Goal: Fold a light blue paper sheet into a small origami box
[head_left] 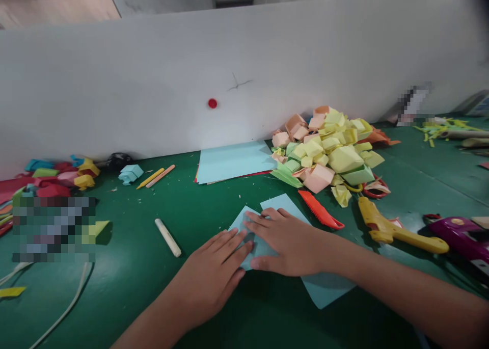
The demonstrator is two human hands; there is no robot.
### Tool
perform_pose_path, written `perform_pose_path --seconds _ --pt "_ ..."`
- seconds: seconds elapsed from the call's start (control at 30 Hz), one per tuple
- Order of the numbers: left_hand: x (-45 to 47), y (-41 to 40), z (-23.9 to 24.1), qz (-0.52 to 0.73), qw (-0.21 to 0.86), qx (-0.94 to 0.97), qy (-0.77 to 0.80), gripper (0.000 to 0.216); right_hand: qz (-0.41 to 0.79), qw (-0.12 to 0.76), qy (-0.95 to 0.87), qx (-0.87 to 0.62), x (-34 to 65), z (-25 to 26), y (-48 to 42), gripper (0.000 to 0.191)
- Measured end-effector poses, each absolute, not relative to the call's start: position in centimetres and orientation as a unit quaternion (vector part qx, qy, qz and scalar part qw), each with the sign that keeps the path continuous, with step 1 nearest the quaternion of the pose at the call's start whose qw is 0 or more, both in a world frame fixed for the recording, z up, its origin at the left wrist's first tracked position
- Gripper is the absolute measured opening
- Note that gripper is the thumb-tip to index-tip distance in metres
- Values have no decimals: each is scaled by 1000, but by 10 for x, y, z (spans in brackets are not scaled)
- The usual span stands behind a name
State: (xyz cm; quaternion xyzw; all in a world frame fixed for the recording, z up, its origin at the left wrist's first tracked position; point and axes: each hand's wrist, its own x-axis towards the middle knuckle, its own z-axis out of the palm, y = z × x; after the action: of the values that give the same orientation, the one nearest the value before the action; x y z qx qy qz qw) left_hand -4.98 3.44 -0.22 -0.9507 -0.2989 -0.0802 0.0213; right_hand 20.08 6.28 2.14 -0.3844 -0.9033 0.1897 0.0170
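both hands flat on blue paper (263,247) at the near middle of the green desk (130,288). clock is read from that paper. left hand (214,275) comes in from 7 o'clock, palm down, fingers straight, tips on the sheet. right hand (292,242) comes in from 4 o'clock, fingers spread, also pressing on it, thumb out toward the left fingertips. neither hand is closed round anything. more blue paper (328,290) sticks out beneath the right wrist, toward 4 o'clock; can't tell if same sheet.

12 o'clock: paper stack (237,160), blue on top, against the white partition (133,84). 1 o'clock: big heap of folded paper (346,158), mostly yellow, some peach and green. 2 o'clock: red cutter (321,211), near right hand. 3 o'clock: yellow glue gun (397,232), purple thing (458,237) past it, type unclear.

9 o'clock: white marker (168,238), apart from left hand, lying tilted. 10 o'clock: yellow pen (151,178) and orange pen (160,176) side by side, blue folded piece (131,174) just beyond, then coloured pieces (57,178) bunched at the far left. 8 o'clock: white cable (78,295).
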Motion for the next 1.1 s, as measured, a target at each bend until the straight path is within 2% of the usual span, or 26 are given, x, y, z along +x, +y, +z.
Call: perform_pose_path --seconds 0.43,1.1 --pt "-47 30 -7 -66 -16 -959 -275 47 157 46 -906 -390 198 17 68 67" --pt "-49 30 -15 -37 -12 -958 -284 51 93 60 -919 -379 199 8 66 63"
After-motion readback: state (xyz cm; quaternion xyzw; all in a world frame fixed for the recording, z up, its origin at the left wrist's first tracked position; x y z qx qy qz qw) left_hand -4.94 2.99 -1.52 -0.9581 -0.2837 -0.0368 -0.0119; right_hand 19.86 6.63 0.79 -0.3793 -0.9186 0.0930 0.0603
